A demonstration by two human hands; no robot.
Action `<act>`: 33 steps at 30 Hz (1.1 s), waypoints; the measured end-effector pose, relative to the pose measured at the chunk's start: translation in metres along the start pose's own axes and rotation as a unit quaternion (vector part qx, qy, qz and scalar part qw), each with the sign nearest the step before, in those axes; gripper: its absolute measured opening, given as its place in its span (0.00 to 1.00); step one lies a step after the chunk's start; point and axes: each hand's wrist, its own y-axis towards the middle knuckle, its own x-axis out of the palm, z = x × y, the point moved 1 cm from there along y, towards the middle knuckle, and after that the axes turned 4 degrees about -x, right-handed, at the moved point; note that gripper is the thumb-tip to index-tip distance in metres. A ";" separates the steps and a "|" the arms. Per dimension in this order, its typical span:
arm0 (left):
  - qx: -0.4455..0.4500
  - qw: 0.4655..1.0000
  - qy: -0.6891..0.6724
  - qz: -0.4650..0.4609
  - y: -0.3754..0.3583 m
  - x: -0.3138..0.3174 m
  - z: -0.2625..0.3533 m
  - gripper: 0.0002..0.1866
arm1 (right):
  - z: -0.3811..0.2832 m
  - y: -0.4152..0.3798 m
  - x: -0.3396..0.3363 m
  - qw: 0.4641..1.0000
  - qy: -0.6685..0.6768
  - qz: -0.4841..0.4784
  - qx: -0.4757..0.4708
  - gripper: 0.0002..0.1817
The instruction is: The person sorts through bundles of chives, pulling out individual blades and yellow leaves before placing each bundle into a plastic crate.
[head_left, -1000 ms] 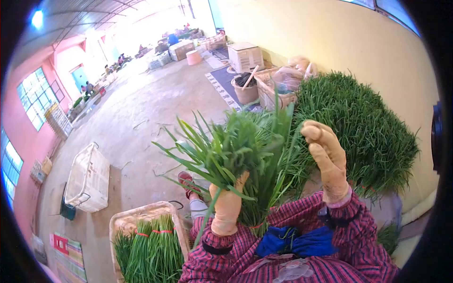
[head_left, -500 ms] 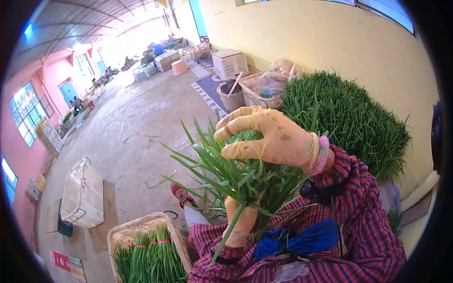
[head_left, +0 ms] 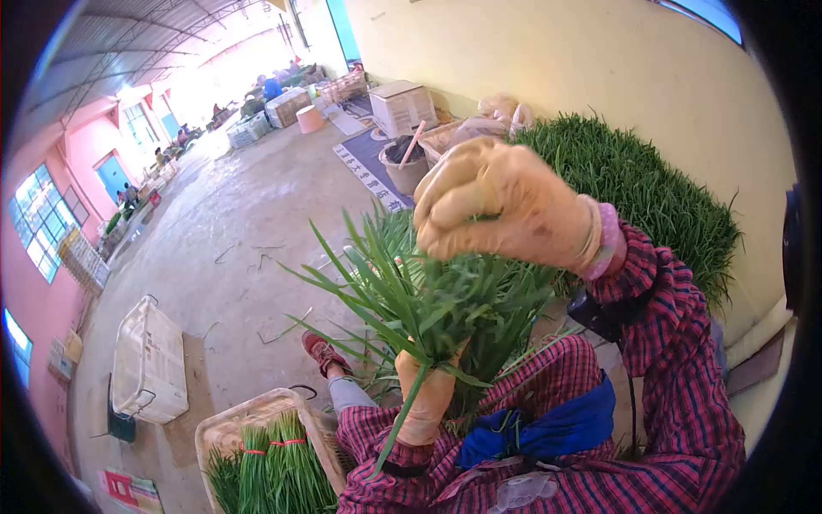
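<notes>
My left hand [head_left: 425, 396], in a yellowish glove, is wrapped round the lower part of a bunch of garlic chives [head_left: 437, 308]. Its long flat green leaves fan out above the fist, and one blade hangs down over the wrist. Just over the leaf tops is my right hand [head_left: 509, 201], gloved too, its fingers curled and pressed together. Whatever they may hold is hidden. At lower left, a white plastic crate [head_left: 248, 407] carries bundled chives [head_left: 278, 463] tied with red bands.
A large heap of loose chives [head_left: 642, 201] lies along the yellow wall. An empty-looking white crate [head_left: 152, 360] stands on the floor at left. A bucket [head_left: 405, 167], a box [head_left: 402, 110] and plastic bags [head_left: 497, 120] are ahead. People sit far back.
My right hand has risen slightly and moved right, and its spread fingers have curled closed. My left hand still grips the bunch, shifted slightly left in view.
</notes>
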 end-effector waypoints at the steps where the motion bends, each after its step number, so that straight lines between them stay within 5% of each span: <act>1: 0.024 0.999 0.020 0.021 0.002 0.000 0.005 0.14 | 0.001 -0.003 -0.008 1.000 -0.013 0.014 0.010 0.06; 3: -0.004 0.999 -0.052 0.008 0.004 -0.002 -0.006 0.17 | 0.007 -0.015 -0.025 0.998 -0.033 0.044 -0.011 0.06; 6: 0.009 0.997 -0.010 0.078 0.019 -0.023 -0.010 0.24 | 0.008 -0.045 -0.047 0.975 -0.017 0.171 0.142 0.08; 8: -0.055 0.987 -0.086 0.122 0.034 -0.038 0.008 0.25 | 0.019 -0.081 -0.052 0.909 0.069 0.358 0.204 0.14; 13: -0.072 0.963 -0.189 0.177 0.089 -0.101 0.023 0.20 | 0.041 -0.207 -0.011 0.787 0.141 0.365 0.477 0.24; 14: -0.078 0.965 -0.184 0.173 0.093 -0.104 0.036 0.20 | 0.047 -0.239 0.008 0.805 0.149 0.294 0.493 0.26; 19: -0.073 0.963 -0.230 0.118 0.118 -0.107 0.068 0.21 | 0.007 -0.253 0.078 0.805 0.362 0.014 0.469 0.35; 21: -0.069 0.970 -0.211 0.099 0.123 -0.091 0.077 0.22 | 0.006 -0.241 0.097 0.871 0.292 -0.031 0.394 0.43; 25: -0.084 0.974 -0.199 0.068 0.127 -0.053 0.090 0.21 | -0.023 -0.214 0.102 0.842 0.375 -0.013 0.388 0.56; 28: -0.067 0.995 -0.064 0.036 0.122 -0.022 0.091 0.22 | -0.051 -0.220 0.109 0.773 0.445 -0.020 0.452 0.56; 29: -0.096 0.988 -0.117 -0.002 0.127 -0.014 0.081 0.23 | -0.056 -0.231 0.117 0.763 0.455 0.009 0.460 0.55; 30: 0.107 0.986 0.126 -0.002 0.135 -0.016 0.055 0.26 | -0.069 -0.233 0.102 0.688 0.526 0.017 0.500 0.56; 31: -0.162 0.983 -0.079 -0.038 0.129 0.013 0.076 0.27 | -0.080 -0.245 0.100 0.651 0.580 0.095 0.480 0.54; 33: -0.098 0.985 -0.095 -0.103 0.145 0.020 0.031 0.27 | -0.103 -0.269 0.084 0.621 0.586 0.167 0.493 0.47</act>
